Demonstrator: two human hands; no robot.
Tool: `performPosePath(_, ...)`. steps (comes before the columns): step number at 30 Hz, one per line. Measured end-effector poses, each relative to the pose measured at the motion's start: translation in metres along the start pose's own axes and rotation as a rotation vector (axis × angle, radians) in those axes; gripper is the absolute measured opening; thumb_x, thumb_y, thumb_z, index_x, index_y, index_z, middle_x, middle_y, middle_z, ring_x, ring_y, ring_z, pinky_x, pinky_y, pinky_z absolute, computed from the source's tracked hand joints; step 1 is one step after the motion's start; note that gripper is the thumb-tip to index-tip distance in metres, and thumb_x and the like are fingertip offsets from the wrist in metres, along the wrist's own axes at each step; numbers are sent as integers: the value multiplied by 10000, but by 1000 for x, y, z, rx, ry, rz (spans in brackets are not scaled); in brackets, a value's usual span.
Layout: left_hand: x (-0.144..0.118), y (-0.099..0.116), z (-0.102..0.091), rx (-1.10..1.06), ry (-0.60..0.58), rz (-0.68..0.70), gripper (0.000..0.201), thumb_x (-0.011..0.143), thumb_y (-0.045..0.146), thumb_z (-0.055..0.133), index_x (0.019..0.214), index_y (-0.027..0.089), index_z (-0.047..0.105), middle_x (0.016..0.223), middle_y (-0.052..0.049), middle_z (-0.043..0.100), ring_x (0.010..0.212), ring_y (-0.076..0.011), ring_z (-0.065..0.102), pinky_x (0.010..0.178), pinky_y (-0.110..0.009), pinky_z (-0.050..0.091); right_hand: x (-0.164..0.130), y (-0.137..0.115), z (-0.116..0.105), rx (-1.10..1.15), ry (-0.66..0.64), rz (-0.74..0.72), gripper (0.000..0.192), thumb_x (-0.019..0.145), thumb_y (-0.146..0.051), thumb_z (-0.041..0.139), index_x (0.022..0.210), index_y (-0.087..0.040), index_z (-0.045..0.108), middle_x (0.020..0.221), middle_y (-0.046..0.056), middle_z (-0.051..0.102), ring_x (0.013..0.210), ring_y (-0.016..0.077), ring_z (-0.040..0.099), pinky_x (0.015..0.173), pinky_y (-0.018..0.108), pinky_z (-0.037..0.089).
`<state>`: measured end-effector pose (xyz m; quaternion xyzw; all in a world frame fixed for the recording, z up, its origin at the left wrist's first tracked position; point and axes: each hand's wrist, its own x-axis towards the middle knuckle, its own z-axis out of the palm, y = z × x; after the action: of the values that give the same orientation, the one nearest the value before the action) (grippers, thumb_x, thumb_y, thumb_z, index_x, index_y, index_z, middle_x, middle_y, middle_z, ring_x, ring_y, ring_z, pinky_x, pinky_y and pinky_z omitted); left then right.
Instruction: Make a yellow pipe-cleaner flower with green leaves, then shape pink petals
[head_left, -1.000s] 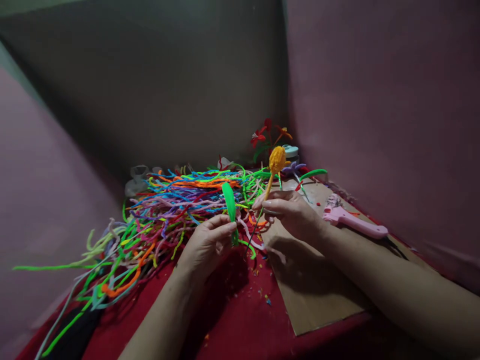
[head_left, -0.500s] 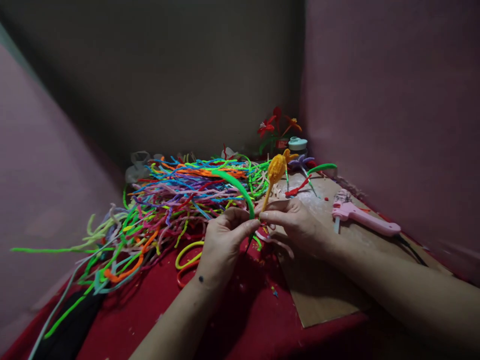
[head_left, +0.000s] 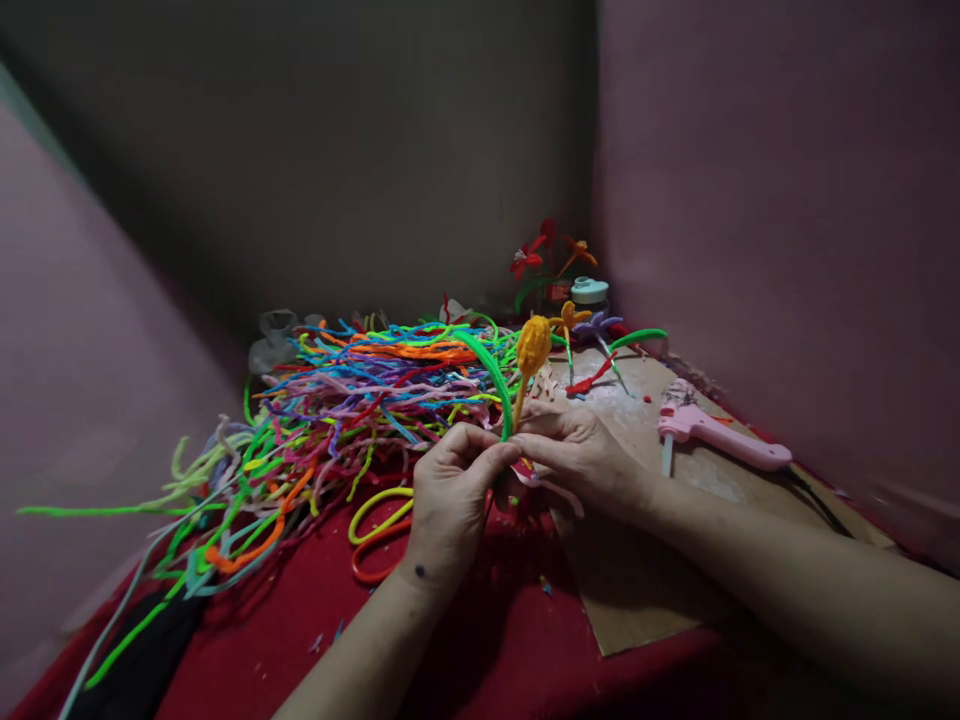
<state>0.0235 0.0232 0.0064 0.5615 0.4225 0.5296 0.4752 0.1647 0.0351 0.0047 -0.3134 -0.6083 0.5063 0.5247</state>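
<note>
Fuzzy pipe cleaners (head_left: 360, 390) lie on matt red cloth (head_left: 480, 640); cardboard sheet (head_left: 645, 590) is matt; glue gun (head_left: 724, 440) is smooth pink plastic.

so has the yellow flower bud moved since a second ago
Yes. The yellow flower bud has shifted left, away from the pink glue gun, and now sits beside the green pipe cleaner where both hands meet.

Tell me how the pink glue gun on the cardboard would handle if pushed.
The pink glue gun lies flat on its side on the cardboard, so it would likely slide, not roll. Its hard-looking body probably stays stiff. Its trailing cord may drag.
</note>
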Motion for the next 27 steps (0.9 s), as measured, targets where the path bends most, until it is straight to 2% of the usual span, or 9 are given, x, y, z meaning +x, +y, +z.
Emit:
performPosePath(3, -3, -3, -3, 217, -4, 149, 144, 789, 262, 608, 714, 160, 539, 572, 30, 576, 496, -81, 505, 484, -192, 396, 0, 0, 1, 44, -20, 20, 154, 742, -307, 628, 741, -154, 609, 691, -10, 547, 676, 117, 510, 645, 260, 407)
performPosePath(7, -7, -8, -5, 461, -55, 341, 84, 835, 229, 532, 903, 179, 536, 793, -7, 601, 677, -105, 551, 607, -210, 430, 1, 0, 0, 67, 23, 45, 152, 718, -304, 642, 735, -159, 603, 728, 0, 564, 740, 136, 542, 700, 284, 419)
performPosePath(9, -9, -9, -5, 495, -38, 340, 69, 851, 215, 496, 902, 179, 527, 781, -3, 587, 666, -100, 538, 593, -203, 418, 1, 0, -1, 43, 25, 27, 142, 727, -298, 636, 735, -162, 596, 712, -6, 552, 716, 129, 531, 708, 290, 420)
performPosePath(11, -8, -9, -3, 462, -20, 280, 65, 857, 220, 485, 870, 175, 530, 717, 17, 559, 610, -88, 508, 559, -194, 403, 2, 1, -1, -21, 11, -15, 141, 752, -291, 617, 704, -161, 590, 694, -10, 524, 685, 118, 505, 697, 283, 416)
performPosePath(15, -7, -4, -1, 344, 6, 154, 96, 842, 248, 514, 800, 172, 554, 613, 49, 496, 539, -71, 445, 513, -180, 372, 2, 2, -3, -173, -14, -105, 274, 810, -278, 563, 567, -152, 565, 697, 0, 480, 694, 113, 481, 713, 277, 405)
performPosePath(19, -8, 1, 0, 236, 25, 113, 91, 824, 257, 551, 798, 180, 592, 619, 51, 525, 500, -57, 425, 482, -176, 350, 1, 3, -5, -220, -42, -144, 295, 846, -274, 529, 586, -151, 596, 751, 14, 500, 741, 123, 503, 719, 275, 410)
performPosePath(23, -8, 1, 0, 230, 35, 145, 82, 821, 238, 558, 803, 184, 616, 670, 42, 577, 472, -44, 416, 476, -180, 348, 0, 3, -5, -240, -44, -163, 280, 859, -247, 512, 621, -149, 622, 785, 21, 522, 758, 122, 514, 723, 273, 409)
performPosePath(27, -7, -4, -1, 378, 28, 282, 95, 840, 220, 531, 837, 186, 620, 749, 16, 620, 561, -68, 519, 532, -186, 397, 0, 1, -5, -292, -60, -194, 322, 871, -233, 485, 574, -147, 577, 747, 11, 500, 730, 115, 502, 732, 272, 399)
